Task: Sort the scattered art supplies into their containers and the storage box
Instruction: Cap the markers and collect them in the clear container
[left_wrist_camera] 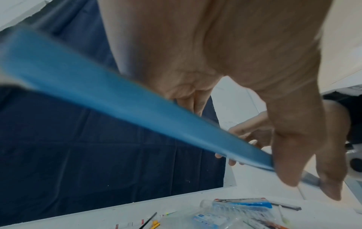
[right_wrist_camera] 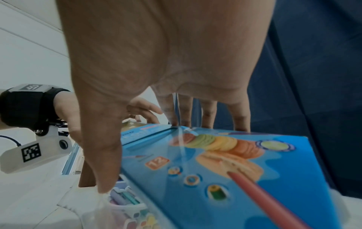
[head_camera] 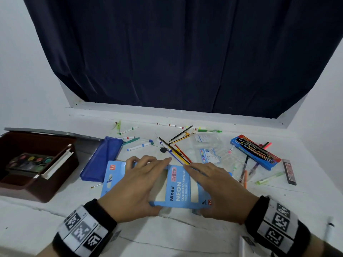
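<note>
A light blue Ninso Neon coloured pencils box is held flat just above the white table near its front edge. My left hand grips its left side, fingers over the top and thumb under the near edge. My right hand grips the right side the same way. The left wrist view shows the box edge-on against my left hand. In the right wrist view, the box's printed face lies under my right hand. Loose pencils lie just beyond the box.
A brown storage box with a paint palette sits at the left. A blue pouch, scattered markers, a clear pen packet, a blue water colour box and a dark lead case lie around. A dark curtain hangs behind.
</note>
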The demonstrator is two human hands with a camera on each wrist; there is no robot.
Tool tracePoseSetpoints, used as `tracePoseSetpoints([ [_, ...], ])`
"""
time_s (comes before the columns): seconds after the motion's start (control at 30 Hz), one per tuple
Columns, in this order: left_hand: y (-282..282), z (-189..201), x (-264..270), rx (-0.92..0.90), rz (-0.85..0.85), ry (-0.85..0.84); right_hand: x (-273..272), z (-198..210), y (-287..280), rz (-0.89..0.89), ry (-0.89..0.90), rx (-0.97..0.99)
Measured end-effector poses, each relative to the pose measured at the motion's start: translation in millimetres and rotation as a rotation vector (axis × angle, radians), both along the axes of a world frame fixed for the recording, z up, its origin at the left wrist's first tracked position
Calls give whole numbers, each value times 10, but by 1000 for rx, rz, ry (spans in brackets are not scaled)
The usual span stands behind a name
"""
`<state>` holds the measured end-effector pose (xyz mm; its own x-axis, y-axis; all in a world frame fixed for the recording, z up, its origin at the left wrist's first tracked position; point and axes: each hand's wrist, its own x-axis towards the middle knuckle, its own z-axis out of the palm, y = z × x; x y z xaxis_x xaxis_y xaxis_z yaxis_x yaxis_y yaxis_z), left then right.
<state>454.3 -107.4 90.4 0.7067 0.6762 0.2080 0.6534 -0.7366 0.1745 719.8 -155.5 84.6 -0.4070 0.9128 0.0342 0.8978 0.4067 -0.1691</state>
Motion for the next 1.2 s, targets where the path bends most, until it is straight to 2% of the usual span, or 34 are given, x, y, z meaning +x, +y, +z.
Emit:
tracePoseSetpoints([
  [0.23, 157, -68, 89, 72, -10, -78, 91, -88, -12, -115, 80, -4],
  [0.4, 442, 189, -82, 109, 106, -25, 258, -49, -12, -206, 105, 113],
  [0.6, 588, 265, 61, 74, 55, -2, 221, -14, 9, -228, 77, 118],
  [0.77, 553, 132, 229, 86, -2, -109, 236, -47, 3, -257, 57, 38],
  [0.87, 535, 109, 224, 86, 51, -209, 303, -79, -5, -322, 184, -11],
  [1.0, 560, 11, 61, -61, 209, -318, 361, -180, -20, -467, 389, -102],
  [1.2, 568, -544, -509, -431, 483, -343, 261, -406, -65, -533, 333, -279],
])
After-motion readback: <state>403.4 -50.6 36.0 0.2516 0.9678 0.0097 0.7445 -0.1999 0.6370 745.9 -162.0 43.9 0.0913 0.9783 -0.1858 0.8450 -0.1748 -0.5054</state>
